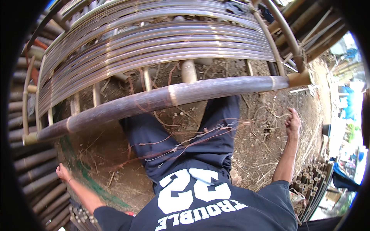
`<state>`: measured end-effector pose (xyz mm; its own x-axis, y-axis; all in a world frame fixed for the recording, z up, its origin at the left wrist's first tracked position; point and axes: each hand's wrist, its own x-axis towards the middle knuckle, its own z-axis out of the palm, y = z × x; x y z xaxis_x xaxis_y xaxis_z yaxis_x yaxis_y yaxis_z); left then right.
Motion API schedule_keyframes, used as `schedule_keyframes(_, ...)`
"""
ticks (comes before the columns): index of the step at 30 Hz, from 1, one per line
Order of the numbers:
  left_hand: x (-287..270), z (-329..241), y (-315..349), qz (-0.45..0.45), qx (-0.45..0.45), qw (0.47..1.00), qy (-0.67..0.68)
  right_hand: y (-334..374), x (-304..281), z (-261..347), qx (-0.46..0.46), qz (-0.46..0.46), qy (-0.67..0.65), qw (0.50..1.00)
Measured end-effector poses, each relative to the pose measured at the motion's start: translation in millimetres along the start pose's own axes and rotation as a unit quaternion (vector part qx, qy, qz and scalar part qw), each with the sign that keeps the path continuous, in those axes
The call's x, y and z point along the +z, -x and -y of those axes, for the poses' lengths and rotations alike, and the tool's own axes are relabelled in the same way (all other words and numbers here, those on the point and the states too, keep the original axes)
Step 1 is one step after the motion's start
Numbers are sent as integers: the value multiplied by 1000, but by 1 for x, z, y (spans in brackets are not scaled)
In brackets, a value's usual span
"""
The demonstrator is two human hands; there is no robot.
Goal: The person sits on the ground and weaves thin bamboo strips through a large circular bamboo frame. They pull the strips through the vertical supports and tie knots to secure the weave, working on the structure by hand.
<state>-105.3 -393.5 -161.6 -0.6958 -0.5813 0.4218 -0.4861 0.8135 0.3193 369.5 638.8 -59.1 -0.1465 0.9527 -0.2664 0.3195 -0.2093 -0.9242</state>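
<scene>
My arms are spread wide apart. At the lower left, my left hand (63, 173) is closed, and blurred reddish strands of string (179, 148) run toward it. The string crosses over my dark trousers, thin and tangled, with a paler twisted part in the middle. Over on the right, my right hand (293, 121) is closed in a pinch at the string's other side, where the strand grows faint. Ahead of me stands a bamboo bench (169, 42) with a slatted surface and a thick dark front pole (135, 101). Neither hand touches the bench.
Stacked bamboo poles (38, 169) line the left side, and more poles (320, 27) lie at the upper right. Bundled cut bamboo (310, 181) stands at the lower right. Green netting (83, 175) and loose fibres lie on the dirt ground (254, 158).
</scene>
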Motion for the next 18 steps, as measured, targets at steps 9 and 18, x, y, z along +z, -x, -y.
schedule_keyframes(9,-201,-409,258,367,448,778,243,183,126,170,-404,440,274,754)
schedule_keyframes(18,-231,-495,424,740,289,233,561,143,118,228,-447,175,149,864)
